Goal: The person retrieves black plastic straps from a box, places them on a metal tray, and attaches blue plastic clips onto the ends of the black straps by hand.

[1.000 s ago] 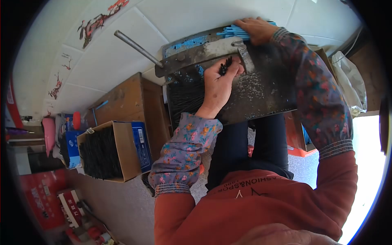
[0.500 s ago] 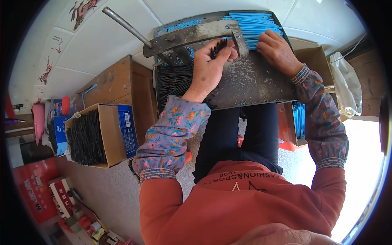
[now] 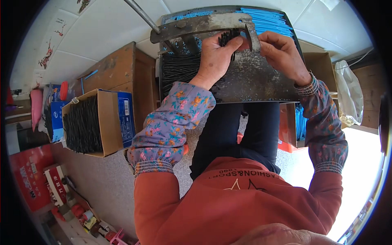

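Black strips (image 3: 228,37) sit bunched in our left hand (image 3: 216,60), clasped above the metal tray (image 3: 253,83); our right hand (image 3: 284,57) curls beside the metal arm (image 3: 200,25), its hold hidden from us; that arm dropping could nip us; a slackened clasp could spill the bunch.

You hold a compact bundle of thin black rods (image 3: 227,38) in the upper middle of the frame; its visible ends are uneven. Above it, your long worn grey metal bar (image 3: 196,27) stretches slightly tilted, and its short flat end plate (image 3: 253,37) slants down just right of the bundle.
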### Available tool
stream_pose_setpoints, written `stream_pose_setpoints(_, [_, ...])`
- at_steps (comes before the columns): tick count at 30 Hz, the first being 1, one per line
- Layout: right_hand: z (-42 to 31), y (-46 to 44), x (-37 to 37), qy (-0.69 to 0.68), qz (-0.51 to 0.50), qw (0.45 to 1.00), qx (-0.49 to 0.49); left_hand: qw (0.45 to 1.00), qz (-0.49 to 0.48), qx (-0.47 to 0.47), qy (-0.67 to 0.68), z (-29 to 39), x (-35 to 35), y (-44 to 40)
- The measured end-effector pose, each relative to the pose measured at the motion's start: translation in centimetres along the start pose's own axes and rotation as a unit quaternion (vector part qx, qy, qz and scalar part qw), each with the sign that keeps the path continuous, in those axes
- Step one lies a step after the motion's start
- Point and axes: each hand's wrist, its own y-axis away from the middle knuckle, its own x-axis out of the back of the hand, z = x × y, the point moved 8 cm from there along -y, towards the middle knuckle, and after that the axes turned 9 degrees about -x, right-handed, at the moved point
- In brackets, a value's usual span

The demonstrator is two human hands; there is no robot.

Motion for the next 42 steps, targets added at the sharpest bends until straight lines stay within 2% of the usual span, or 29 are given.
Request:
stream_pose_setpoints(4, [0.3,-1.3,0.2,-0.007,-0.021,0.999,-0.027,0.999,-0.009,-0.003,-0.031,-0.3,0.4,-0.1])
stream_pose_setpoints(6, [-1.3,-2.0,0.6,0.116,-0.031,0.990,0.069,1.000,-0.008,-0.011,-0.017,-0.2,0.5,-0.2])
stream_pose_setpoints(8, [-2.6,-1.7,0.5,0.235,-0.033,0.958,0.162,1.000,-0.015,-0.018,-0.002,0.1,0.2,-0.1])
stream_pose_setpoints(13, [-2.9,-1.5,0.3,0.259,-0.025,0.949,0.178,1.000,-0.016,-0.011,-0.019,-0.3,0.3,-0.1])
stream_pose_setpoints(19, [-1.6,-0.9,1.9,0.136,0.014,0.979,0.152,0.999,-0.024,-0.002,-0.039,0.4,-0.2,0.1])
stream_pose_setpoints(23, [1.9,0.4,1.6,0.231,-0.153,0.959,0.056,1.000,-0.013,-0.009,0.011,0.3,-0.4,0.1])
stream_pose_setpoints(24, [2.4,0.4,1.7,0.232,-0.150,0.960,0.054,1.000,-0.016,-0.008,0.014,0.2,-0.6,0.1])
stream_pose_setpoints(26, [2.6,0.1,1.4,0.404,-0.055,0.896,0.177,1.000,-0.017,-0.006,0.010,0.1,-0.7,0.3])
stream_pose_setpoints(28, [2.6,0.2,0.6,0.554,0.046,0.778,0.293,1.000,-0.020,-0.009,0.002,0.3,-0.6,0.3])
stream_pose_setpoints(33, [3.0,-0.6,0.7,0.564,0.084,0.768,0.294,0.999,-0.026,-0.019,0.016,0.2,-0.6,0.0])
stream_pose_setpoints(34, [2.4,-0.5,0.5,0.563,0.084,0.768,0.294,0.999,-0.026,-0.019,0.015,0.2,-0.5,0.0])
stream_pose_setpoints(36, [0.7,-0.5,1.4,0.388,0.059,0.901,0.183,1.000,-0.014,-0.010,0.010,0.1,-0.1,0.0])
stream_pose_setpoints(38, [0.2,-0.4,1.5,0.190,0.036,0.980,0.056,1.000,-0.008,0.002,0.007,0.0,-0.1,0.0])
stream_pose_setpoints(39, [0.0,-0.5,1.2,0.189,0.037,0.980,0.055,1.000,-0.010,0.002,0.007,0.0,-0.2,0.0])
stream_pose_setpoints(42, [1.3,-1.1,0.2,0.037,0.001,0.998,-0.049,1.000,-0.006,0.010,-0.013,-0.4,-0.1,0.0])
